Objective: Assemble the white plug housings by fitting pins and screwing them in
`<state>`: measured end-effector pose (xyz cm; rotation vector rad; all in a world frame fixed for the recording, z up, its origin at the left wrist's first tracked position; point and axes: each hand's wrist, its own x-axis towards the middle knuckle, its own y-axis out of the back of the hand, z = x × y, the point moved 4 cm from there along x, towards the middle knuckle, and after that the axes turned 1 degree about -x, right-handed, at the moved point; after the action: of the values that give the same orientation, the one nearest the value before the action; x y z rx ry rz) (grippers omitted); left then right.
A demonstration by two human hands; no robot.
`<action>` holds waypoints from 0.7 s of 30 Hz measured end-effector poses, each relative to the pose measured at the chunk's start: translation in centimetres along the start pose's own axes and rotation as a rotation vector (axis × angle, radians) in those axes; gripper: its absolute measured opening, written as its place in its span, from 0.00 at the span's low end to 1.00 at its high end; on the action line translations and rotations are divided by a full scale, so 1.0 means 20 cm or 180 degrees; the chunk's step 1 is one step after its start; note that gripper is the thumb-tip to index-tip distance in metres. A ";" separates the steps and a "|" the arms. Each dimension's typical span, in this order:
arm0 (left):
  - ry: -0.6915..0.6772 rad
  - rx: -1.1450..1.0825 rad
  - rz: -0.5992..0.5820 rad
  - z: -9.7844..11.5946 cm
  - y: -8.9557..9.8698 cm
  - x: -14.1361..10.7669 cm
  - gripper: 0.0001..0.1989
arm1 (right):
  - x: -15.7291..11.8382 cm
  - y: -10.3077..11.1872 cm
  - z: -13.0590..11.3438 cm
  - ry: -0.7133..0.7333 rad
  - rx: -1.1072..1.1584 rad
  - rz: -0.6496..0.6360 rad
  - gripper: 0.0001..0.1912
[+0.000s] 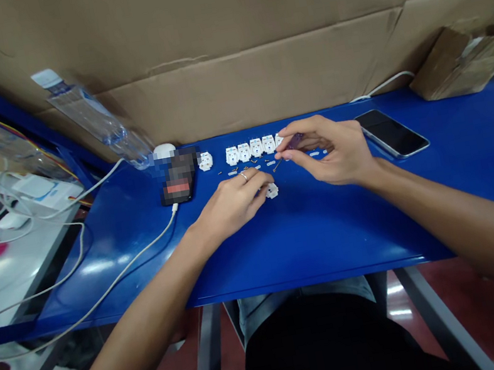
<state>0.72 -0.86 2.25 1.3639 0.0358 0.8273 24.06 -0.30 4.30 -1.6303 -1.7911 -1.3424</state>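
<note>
My left hand (245,195), with a ring on one finger, rests on the blue table with its fingers closed on a small white plastic piece (271,191). Part of that piece is hidden under the fingertips. In my right hand (334,150) is a small screwdriver (295,141) with a purple handle, pinched between thumb and fingers. Its thin shaft slants down to the left, and the tip is apart from the white piece. Behind the hands stands a row of several similar white pieces (256,147). Small screws (246,167) and pale flat strips (271,163) lie in front of the row.
A phone (181,174) with a white cable lies at left, near a clear plastic bottle (96,116). Another white piece (205,161) sits beside that phone. At right are a second phone (391,132) and a cardboard box (455,62). Cardboard (231,92) walls the table's back.
</note>
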 end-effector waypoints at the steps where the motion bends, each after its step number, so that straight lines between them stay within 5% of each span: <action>1: 0.0104 -0.0254 0.0093 0.00 0.01 0.00 0.08 | 0.00 0.00 0.00 -0.0040 0.0021 0.0020 0.20; 9: 0.0949 -0.1678 0.0421 -0.05 0.01 0.02 0.05 | 0.03 0.00 -0.03 -0.0427 0.0348 0.0207 0.18; 21: 0.1546 -0.2443 0.0414 -0.11 -0.04 0.01 0.13 | 0.01 -0.02 -0.04 -0.0487 0.0584 -0.0027 0.18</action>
<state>0.22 1.05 1.13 0.4334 0.0047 1.1176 23.41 -0.72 4.61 -1.6649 -1.9467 -1.0458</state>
